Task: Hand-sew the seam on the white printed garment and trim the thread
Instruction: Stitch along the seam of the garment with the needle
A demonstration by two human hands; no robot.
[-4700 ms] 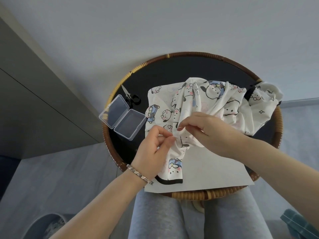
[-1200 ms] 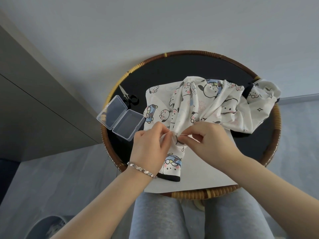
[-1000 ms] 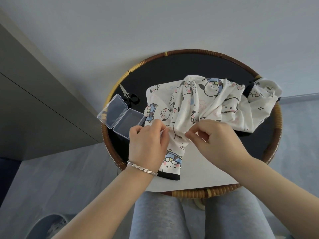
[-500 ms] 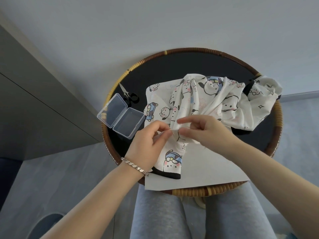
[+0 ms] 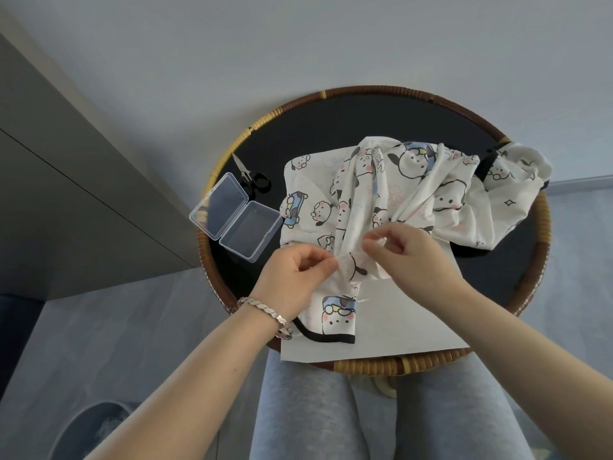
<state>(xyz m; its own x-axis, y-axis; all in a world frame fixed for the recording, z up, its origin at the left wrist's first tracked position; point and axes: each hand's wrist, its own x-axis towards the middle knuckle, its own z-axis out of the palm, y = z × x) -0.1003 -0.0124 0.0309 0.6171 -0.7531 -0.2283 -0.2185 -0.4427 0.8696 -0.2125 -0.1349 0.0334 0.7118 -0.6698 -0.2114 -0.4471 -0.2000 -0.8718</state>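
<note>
Your two hands meet over one white printed garment, which lies bunched across the right half of a single round table with a woven rattan rim and a black top. One black-trimmed end hangs toward you, and another reaches the rim at the far right. Your left hand has its fingers curled, with thumb and forefinger nipping a fold of the cloth near the middle of the near edge. Your right hand is just beside it, fingers bent, with thumb and forefinger pinched together on the same gathered fold. I cannot tell whether a needle sits between them, as it is too small to make out. You wear one silver bracelet on your left wrist. One sheet of white paper lies under the near part of the garment and juts over the rim toward your lap. To the left on the black top lies one clear plastic box, opened flat so that its two halves lie side by side. Just behind it is one small pair of scissors with black handles, points aimed away from you. Your two legs in grey trousers show below the table.
</note>
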